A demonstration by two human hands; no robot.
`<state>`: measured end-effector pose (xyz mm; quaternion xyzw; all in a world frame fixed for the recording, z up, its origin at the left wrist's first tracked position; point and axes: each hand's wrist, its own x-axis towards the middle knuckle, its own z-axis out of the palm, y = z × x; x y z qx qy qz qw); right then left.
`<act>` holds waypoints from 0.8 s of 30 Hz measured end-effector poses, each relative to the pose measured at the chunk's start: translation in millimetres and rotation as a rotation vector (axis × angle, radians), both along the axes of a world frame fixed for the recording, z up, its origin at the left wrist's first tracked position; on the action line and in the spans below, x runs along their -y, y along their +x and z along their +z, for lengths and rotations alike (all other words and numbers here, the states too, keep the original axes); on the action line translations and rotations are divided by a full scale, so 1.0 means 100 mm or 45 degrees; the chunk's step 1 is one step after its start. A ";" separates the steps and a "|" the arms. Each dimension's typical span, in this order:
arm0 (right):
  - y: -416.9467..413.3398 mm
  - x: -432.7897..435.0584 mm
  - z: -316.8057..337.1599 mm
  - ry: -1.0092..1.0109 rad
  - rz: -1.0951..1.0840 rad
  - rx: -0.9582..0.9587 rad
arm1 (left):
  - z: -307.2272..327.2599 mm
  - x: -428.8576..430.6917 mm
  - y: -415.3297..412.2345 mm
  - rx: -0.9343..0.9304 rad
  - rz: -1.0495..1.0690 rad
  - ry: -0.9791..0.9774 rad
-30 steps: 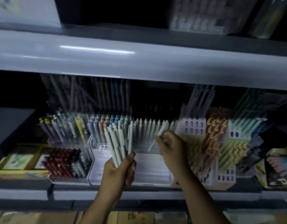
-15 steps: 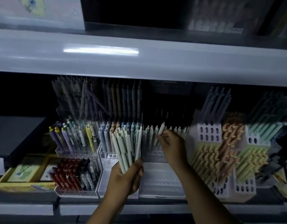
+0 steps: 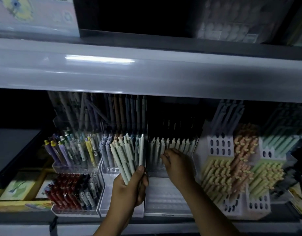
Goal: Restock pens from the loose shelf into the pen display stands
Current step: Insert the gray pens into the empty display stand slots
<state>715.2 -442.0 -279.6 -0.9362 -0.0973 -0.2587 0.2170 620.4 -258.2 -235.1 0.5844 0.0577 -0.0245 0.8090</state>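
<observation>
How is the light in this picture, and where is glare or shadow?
Head view: dim overall; a glare streak lies on the glossy grey shelf edge; the dark pens behind sink in shadow; the bundle of pale green pens in the left hand is readable.

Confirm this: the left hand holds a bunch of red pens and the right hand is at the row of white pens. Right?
Not quite. The head view shows the bunch of pens in the left hand is pale green and white, not red; the red pens stand at lower left. The right hand is at the row of white pens.
</observation>
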 end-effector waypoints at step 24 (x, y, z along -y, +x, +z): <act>-0.36 -0.28 0.21 0.885 0.054 -0.342 | -0.08 -0.09 -0.01 0.041 -0.062 0.101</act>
